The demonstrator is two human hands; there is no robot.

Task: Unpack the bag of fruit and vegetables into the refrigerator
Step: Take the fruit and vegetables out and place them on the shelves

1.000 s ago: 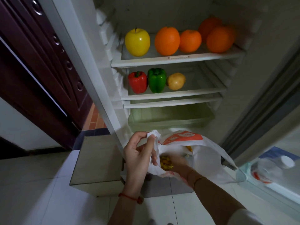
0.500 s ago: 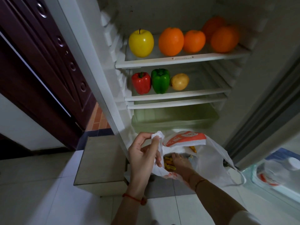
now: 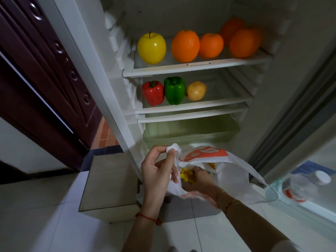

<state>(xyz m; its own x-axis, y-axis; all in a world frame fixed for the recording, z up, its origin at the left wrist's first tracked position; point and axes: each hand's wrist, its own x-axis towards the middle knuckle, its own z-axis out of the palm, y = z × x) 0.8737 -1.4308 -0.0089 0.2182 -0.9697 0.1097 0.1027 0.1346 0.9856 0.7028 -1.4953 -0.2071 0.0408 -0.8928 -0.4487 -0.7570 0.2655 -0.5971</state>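
I am holding my left hand (image 3: 157,171) raised, thumb and fingers (image 3: 170,157) pinching a bunched edge of the bag (image 3: 234,175), a red cord circling that wrist. My right hand (image 3: 199,179) is reaching inside it, fingers curled and partly hidden, forearm angling in from lower right.

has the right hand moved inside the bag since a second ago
Cannot tell. The right hand is still inside the plastic bag below the fridge's crisper drawer, on something yellow; the camera itself shifted, so any small move is unclear.
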